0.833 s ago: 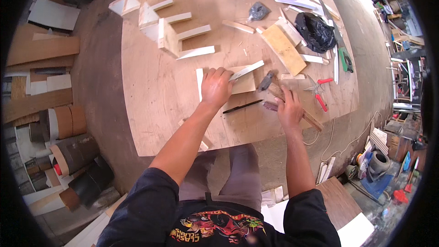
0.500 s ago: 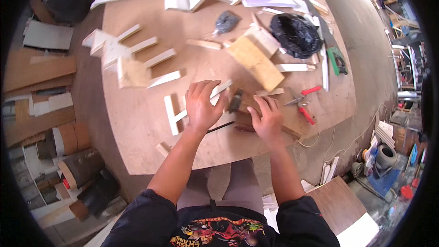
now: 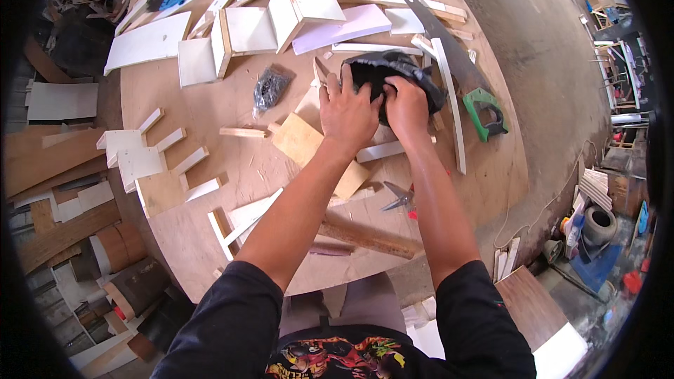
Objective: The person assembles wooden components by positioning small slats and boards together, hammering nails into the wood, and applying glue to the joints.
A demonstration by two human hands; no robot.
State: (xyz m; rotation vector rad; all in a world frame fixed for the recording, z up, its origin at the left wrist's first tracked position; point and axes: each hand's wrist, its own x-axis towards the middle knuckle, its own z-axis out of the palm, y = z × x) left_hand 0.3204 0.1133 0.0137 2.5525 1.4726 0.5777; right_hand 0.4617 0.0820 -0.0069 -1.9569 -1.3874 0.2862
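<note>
A black plastic bag (image 3: 430, 83) lies with its mouth open toward the far right of the table. My left hand (image 3: 349, 116) is at the bag's left rim, fingers spread. My right hand (image 3: 407, 109) is on the bag's near rim, its fingers bent over the plastic; the fingertips are partly hidden. Beneath my left hand lies a yellowish wooden board (image 3: 300, 142). Close by on the left rests a small clear bag of dark pieces (image 3: 272, 89).
A handsaw with a green handle (image 3: 486, 114) lies at the right. Pliers (image 3: 398, 198) sit between my forearms. White zigzag wooden pieces (image 3: 256, 30) stand at the back. A pronged wooden assembly (image 3: 137, 161) is at the left, and a wooden bar (image 3: 372, 234) lies near the front edge.
Both hands have moved forward from above the near part of the table to the black plastic bag. My right hand has closed at its rim. The view has shifted too.
</note>
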